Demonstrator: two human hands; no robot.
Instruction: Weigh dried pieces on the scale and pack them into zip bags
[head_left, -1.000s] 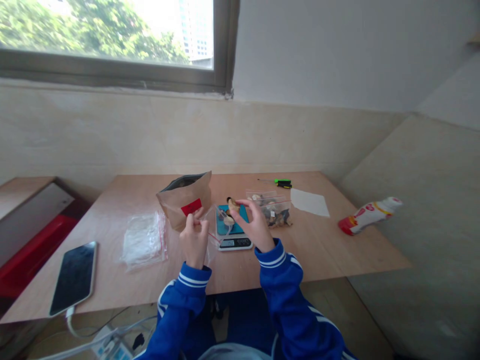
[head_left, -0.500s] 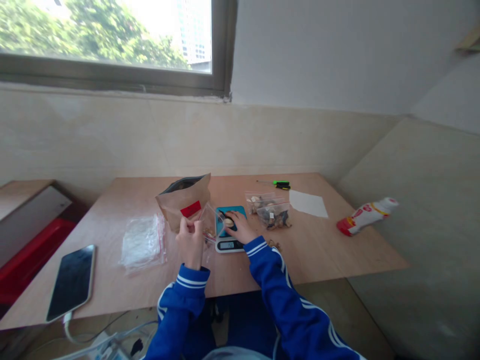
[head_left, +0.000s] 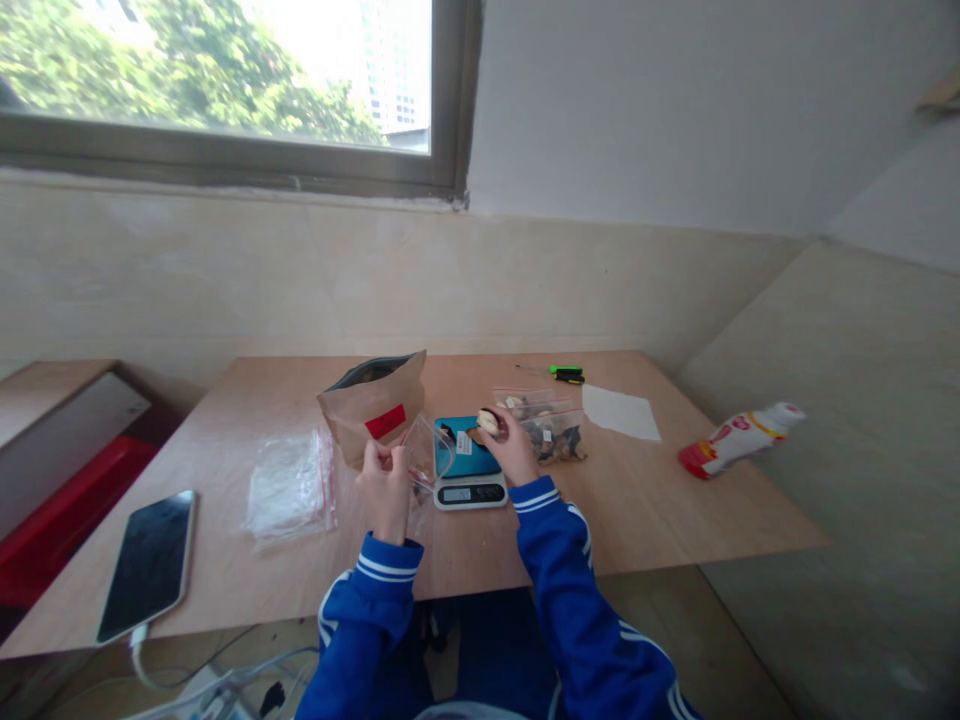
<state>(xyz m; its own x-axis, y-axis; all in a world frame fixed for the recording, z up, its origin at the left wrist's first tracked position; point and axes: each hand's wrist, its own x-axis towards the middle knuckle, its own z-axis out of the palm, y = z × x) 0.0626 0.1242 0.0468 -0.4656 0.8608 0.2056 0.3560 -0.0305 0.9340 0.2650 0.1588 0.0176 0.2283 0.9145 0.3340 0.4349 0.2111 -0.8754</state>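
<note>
My left hand (head_left: 383,490) is closed, pinching the edge of a clear zip bag (head_left: 425,452) whose mouth stands open beside the scale. A blue-topped digital kitchen scale (head_left: 471,462) sits to its right, with a small white label and a few dark and brown pieces on the platform. Just over the scale's right side, my right hand (head_left: 513,447) grips what looks like a dried mushroom (head_left: 489,422), pale and oval with a dark edge. Behind my left hand stands an open brown paper pouch (head_left: 375,405) with a red label.
Filled zip bags of dried pieces (head_left: 555,437) lie right of the scale. Flat clear bags (head_left: 291,487) and a tablet (head_left: 148,565) are at left. Screwdrivers (head_left: 566,374), white paper (head_left: 621,412) and a red-and-white bottle (head_left: 739,440) are at right.
My right hand has lifted off the scale's platform and moved right with the dried mushroom in its fingers, uncovering the label and pieces. My left hand still pinches the bag.
</note>
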